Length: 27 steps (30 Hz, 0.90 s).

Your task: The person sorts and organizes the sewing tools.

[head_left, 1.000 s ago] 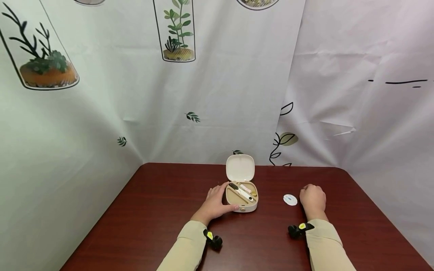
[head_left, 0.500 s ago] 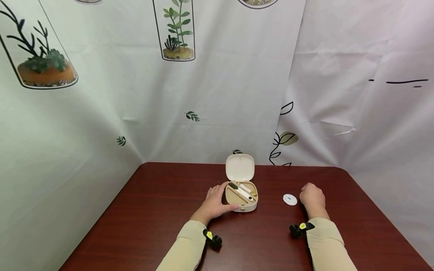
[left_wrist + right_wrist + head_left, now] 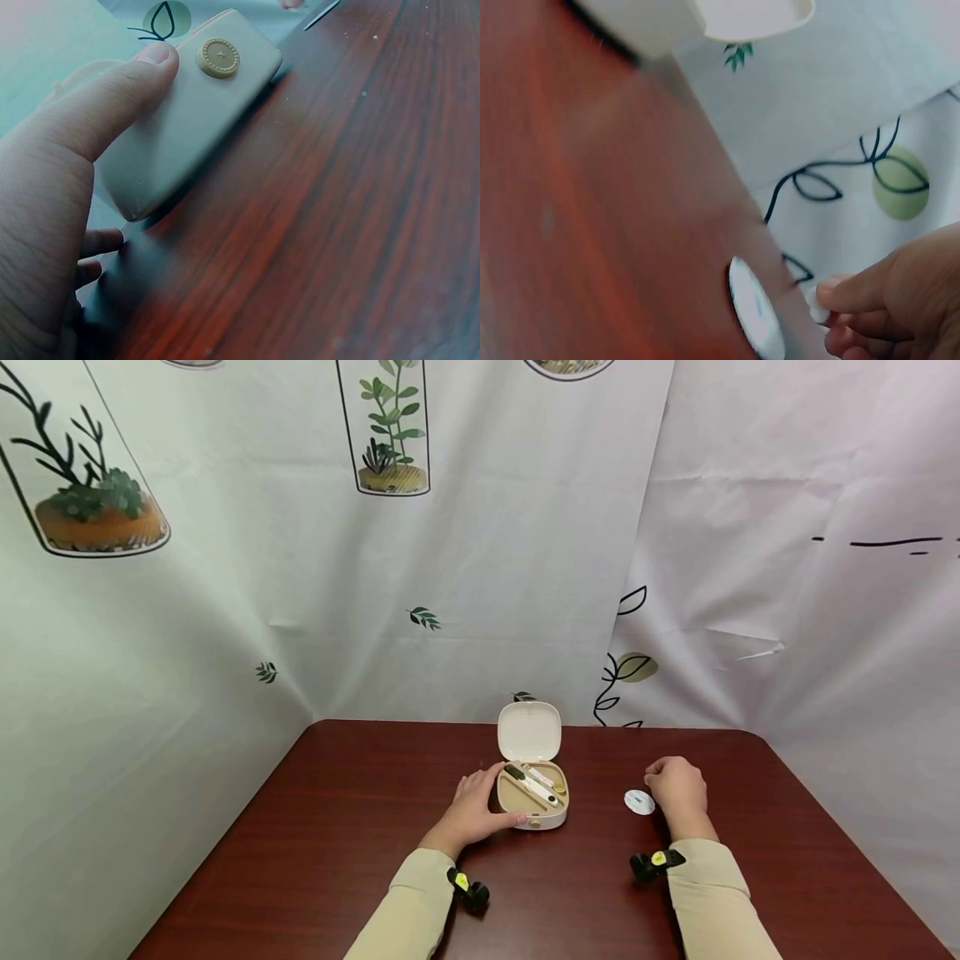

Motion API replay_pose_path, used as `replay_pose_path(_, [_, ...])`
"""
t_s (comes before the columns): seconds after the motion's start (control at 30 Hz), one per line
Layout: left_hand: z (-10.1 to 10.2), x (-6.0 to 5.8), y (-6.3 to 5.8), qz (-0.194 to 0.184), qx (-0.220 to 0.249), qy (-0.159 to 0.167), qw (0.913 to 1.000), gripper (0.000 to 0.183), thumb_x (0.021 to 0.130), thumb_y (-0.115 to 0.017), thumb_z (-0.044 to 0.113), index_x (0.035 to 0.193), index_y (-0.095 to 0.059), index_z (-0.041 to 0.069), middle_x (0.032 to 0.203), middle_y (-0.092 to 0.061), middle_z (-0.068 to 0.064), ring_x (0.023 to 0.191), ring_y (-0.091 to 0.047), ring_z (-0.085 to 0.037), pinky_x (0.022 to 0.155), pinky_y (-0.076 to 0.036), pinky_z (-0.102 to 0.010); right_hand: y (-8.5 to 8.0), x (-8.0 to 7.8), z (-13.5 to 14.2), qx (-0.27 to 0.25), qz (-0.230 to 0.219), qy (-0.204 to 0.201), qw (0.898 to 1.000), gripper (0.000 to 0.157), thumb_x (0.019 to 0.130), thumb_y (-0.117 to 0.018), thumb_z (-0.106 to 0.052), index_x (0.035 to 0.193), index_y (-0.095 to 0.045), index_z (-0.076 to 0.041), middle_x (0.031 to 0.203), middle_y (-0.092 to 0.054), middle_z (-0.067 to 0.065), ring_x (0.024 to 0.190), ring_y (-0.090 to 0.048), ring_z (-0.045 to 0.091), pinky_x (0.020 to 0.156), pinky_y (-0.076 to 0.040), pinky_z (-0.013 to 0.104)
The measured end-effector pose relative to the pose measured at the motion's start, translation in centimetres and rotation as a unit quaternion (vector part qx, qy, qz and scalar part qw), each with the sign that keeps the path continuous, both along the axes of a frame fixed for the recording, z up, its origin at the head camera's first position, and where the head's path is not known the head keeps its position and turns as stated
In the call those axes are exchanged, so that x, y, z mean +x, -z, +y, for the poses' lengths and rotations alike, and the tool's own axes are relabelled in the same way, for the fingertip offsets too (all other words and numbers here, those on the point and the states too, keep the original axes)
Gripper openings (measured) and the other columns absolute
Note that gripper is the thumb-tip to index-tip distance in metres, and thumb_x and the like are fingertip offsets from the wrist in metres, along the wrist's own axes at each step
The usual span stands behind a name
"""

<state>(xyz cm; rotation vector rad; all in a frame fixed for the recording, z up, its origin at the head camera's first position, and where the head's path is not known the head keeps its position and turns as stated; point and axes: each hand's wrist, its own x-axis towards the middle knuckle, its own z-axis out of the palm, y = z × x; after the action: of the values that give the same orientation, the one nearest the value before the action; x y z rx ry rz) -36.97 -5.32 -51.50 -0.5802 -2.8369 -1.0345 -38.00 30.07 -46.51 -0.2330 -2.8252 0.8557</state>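
A cream box [image 3: 550,821] with a gold button [image 3: 219,58] on its front stands on the table, its lid [image 3: 529,732] raised. Inside lie a white pen-like tool [image 3: 536,787] with dark ends and smaller white and gold items [image 3: 558,787]. My left hand [image 3: 468,810] grips the box at its left side, thumb on the front wall beside the button and a finger at the back left corner. To the right, my right hand [image 3: 678,789] pinches a small white piece [image 3: 817,306] between thumb and finger, close beside a flat white disc [image 3: 639,802] on the table.
The dark red wooden table [image 3: 360,827] ends at a pale printed curtain [image 3: 480,568] behind and at both sides. A small black camera [image 3: 474,893] is strapped to the left wrist, another black camera [image 3: 647,867] to the right.
My right hand has shifted slightly left and turned, and its thumb side now shows near the disc. The left hand and the box have stayed in place.
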Motion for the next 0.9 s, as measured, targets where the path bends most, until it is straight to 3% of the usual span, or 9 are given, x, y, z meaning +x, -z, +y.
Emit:
replay_pose_path(0.33, [-0.1,0.1,0.0,-0.001,0.006,0.001,1.0000,0.102,0.079,-0.074,0.067,0.159,-0.032,0.020,0.157,-0.038,-0.014,0.148,-0.029,-0.038,0.121,-0.012,-0.058,-1.6,-0.3,-4.3,-0.057,0.031,-0.036,0.997,0.014,0.094,-0.070,-0.014,0.100,-0.077,-0.003,0.099,-0.073,0.016,0.090,-0.065,0.034,0.077,-0.051,0.049])
replay_pose_path(0.7, [0.0,0.2,-0.1,0.001,0.002,0.002,1.0000,0.102,0.079,-0.074,0.068,0.159,-0.032,0.021,0.158,-0.038,-0.013,0.148,-0.028,-0.038,0.122,-0.012,-0.058,-1.6,-0.7,-8.1,-0.097,0.065,-0.067,0.991,0.011,0.092,-0.073,-0.013,0.097,-0.078,-0.005,0.095,-0.074,0.012,0.089,-0.065,0.029,0.080,-0.052,0.047])
replay_pose_path(0.9, [0.1,0.2,-0.2,-0.002,0.000,0.000,1.0000,0.101,0.079,-0.074,0.068,0.159,-0.032,0.022,0.158,-0.038,-0.013,0.149,-0.028,-0.038,0.122,-0.012,-0.058,-1.8,-0.8,-9.5,-0.108,0.071,-0.078,0.989,0.011,0.092,-0.073,-0.013,0.099,-0.078,-0.006,0.094,-0.073,0.010,0.084,-0.063,0.026,0.074,-0.051,0.043])
